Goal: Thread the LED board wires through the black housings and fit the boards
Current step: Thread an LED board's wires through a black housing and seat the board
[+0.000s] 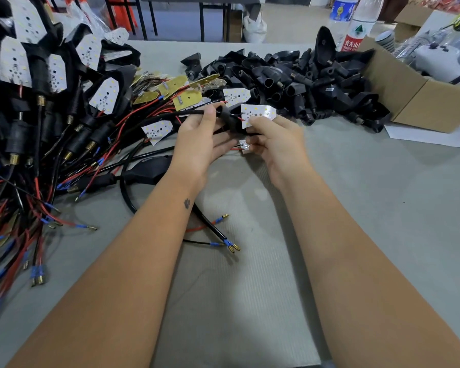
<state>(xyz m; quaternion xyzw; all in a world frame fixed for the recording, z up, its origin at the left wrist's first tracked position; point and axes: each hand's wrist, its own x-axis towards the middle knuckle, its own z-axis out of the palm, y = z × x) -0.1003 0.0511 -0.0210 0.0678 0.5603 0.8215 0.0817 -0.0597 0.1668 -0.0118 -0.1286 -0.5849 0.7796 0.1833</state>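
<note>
1. Left hand (pixel 199 144) pinches a black sleeved cable (pixel 189 114) at frame centre; right hand (pixel 275 140) grips a white angular LED board (pixel 256 115) and its white plug connector (pixel 245 146).
2. Advisable: keep the red-and-black leads straight while feeding the black plastic housing (pixel 230 120).
3. Upper right: a red-labelled water bottle (pixel 357 25) with Chinese characters, partly legible.

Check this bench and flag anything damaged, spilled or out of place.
Nothing stands out. The left hand holds a black housing, and the right hand pinches a white LED board beside it. No breakage or spill is visible.
</note>
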